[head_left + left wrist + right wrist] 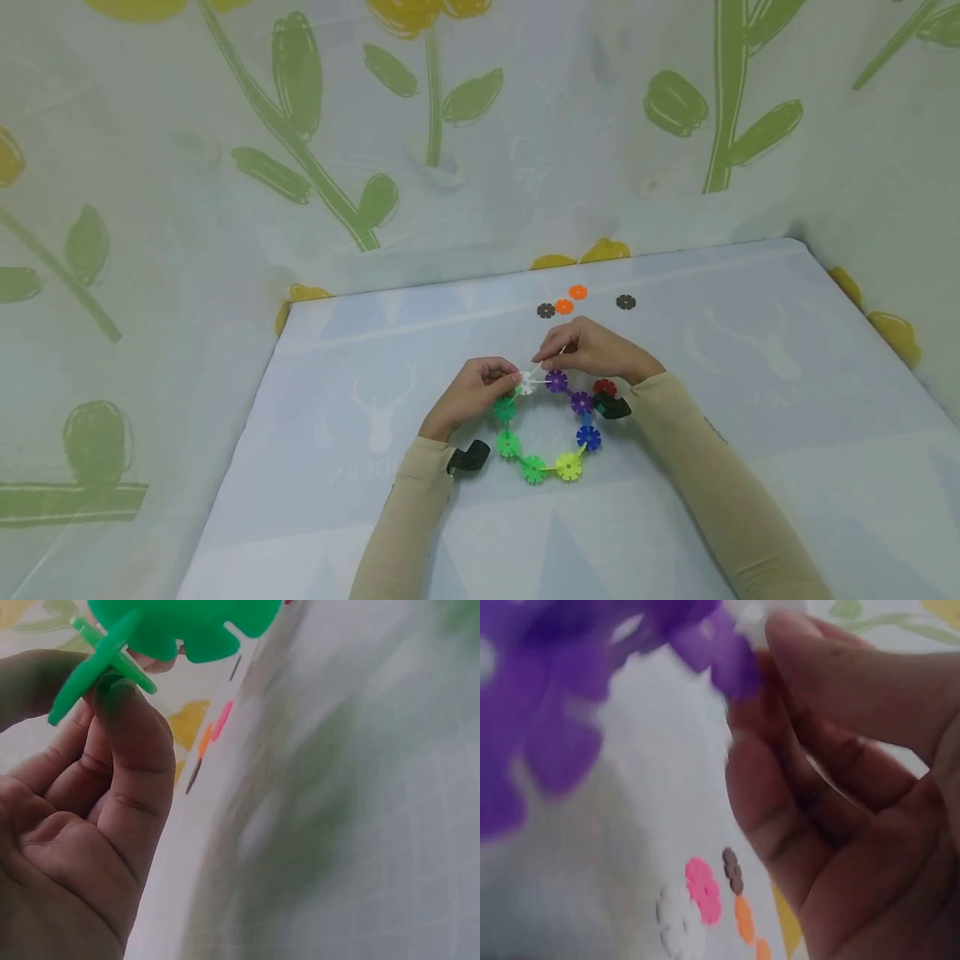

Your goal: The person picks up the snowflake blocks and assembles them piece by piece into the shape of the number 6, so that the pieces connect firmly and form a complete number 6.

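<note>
A ring of joined, notched plastic discs, with green, yellow, blue and purple ones (533,469), is between the two hands. Along its upper left side, my left hand (476,392) pinches a green disc (101,671) between thumb and fingers, close to a white disc (527,383). My right hand (592,346) pinches a thin white disc (536,367), seen edge-on, above the gap between the white and purple discs (556,381). In the right wrist view, most of that white disc is hidden behind the thumb, and the purple discs (547,712) are blurred.
Loose orange (577,292) and dark brown discs (626,302) lie near the table's back edge. A red disc (604,387) is beside the right wrist camera. The right wrist view also shows a pink disc (703,891) and a white one (676,924). Flower-patterned cloth (525,167) hangs behind.
</note>
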The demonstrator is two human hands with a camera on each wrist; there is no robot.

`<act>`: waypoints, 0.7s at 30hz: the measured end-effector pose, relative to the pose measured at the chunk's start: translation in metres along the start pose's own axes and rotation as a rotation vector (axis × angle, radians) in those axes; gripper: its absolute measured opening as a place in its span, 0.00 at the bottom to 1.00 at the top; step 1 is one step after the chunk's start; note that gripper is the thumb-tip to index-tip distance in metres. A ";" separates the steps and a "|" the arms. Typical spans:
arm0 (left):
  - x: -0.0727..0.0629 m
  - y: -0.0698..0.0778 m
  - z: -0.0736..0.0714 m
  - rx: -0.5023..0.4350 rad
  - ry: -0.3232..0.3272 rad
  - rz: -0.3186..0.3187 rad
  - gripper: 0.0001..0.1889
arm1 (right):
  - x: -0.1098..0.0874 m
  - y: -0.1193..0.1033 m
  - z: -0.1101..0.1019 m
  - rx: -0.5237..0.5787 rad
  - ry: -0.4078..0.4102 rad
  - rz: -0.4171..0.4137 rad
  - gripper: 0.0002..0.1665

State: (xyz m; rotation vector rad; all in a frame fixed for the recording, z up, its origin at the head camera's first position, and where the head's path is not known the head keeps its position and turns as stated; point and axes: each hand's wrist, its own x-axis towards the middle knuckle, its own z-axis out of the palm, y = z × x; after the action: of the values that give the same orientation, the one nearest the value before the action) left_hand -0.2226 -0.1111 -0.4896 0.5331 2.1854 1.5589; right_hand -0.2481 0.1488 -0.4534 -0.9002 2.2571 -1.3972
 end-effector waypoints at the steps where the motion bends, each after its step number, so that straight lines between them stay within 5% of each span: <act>1: 0.000 0.000 0.000 -0.002 -0.004 0.000 0.14 | 0.000 0.000 0.000 -0.002 0.002 -0.004 0.12; 9: -0.001 0.004 0.000 -0.010 -0.034 0.002 0.14 | 0.001 -0.003 0.003 -0.120 0.026 -0.067 0.10; 21: -0.004 0.006 0.002 0.022 -0.087 0.048 0.13 | 0.002 -0.008 0.006 -0.151 0.010 -0.052 0.05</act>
State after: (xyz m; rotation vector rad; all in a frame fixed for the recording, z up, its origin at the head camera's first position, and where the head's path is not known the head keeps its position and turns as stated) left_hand -0.2176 -0.1096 -0.4840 0.6526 2.1420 1.5089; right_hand -0.2434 0.1411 -0.4492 -1.0084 2.3886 -1.2683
